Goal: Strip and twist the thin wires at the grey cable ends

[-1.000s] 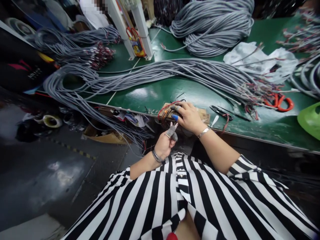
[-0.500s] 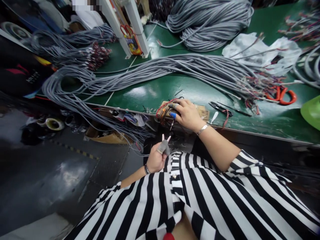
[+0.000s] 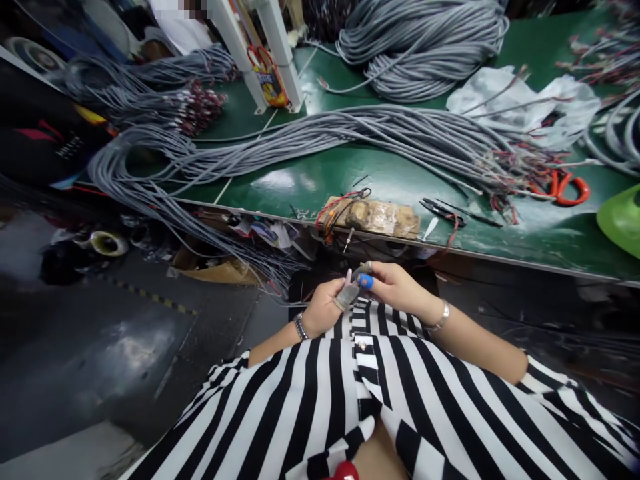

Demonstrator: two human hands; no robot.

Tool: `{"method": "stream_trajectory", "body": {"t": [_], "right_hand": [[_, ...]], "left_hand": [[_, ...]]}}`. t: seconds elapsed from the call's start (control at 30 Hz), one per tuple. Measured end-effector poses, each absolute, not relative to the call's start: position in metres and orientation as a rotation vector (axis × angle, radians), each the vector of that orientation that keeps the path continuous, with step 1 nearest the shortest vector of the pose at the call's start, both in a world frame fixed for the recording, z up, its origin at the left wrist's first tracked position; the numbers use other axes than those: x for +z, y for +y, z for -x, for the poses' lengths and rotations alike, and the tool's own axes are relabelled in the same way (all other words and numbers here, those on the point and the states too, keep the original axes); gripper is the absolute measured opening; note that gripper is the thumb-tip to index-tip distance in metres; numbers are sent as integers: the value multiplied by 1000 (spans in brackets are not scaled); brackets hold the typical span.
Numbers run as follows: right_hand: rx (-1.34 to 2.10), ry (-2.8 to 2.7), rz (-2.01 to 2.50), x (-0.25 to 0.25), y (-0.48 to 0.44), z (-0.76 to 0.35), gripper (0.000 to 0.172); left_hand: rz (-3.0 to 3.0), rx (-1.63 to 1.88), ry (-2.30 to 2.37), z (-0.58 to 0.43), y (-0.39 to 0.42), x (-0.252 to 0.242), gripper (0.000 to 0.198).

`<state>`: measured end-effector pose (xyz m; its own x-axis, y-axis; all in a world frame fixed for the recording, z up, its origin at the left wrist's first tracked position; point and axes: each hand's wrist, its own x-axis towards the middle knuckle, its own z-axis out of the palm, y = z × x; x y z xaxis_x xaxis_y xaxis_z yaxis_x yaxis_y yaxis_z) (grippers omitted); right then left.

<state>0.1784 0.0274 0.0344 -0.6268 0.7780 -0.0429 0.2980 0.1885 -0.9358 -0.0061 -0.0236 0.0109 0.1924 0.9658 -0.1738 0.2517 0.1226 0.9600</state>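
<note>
Where fingertips (image 3: 367,282) meet, hands (image 3: 323,308) half-curled, left pinching a pale piece (image 3: 349,275).

Cool, moderate light seems to fall from above, leaving whitish glare on the glossy green counter (image 3: 400,168) and the smooth dark-grey floor (image 3: 125,353). Deep shadow fills the space beneath the counter. Wide-angle distortion stretches the black-and-white striped fabric shirt (image 3: 307,400); detail softens around the bare hands (image 3: 326,309).
</note>
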Motion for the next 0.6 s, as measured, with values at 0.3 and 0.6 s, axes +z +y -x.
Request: {"method": "stream_trajectory", "body": {"t": [0.3,0.6], "right_hand": [[1848,-1540,1015,19,27,-176,23],[1975,-1426,930,9,29,-177,24]], "left_hand": [[-737,755,1013,2,-18,1,63],[-615,729,978,3,-19,6,60]]}}
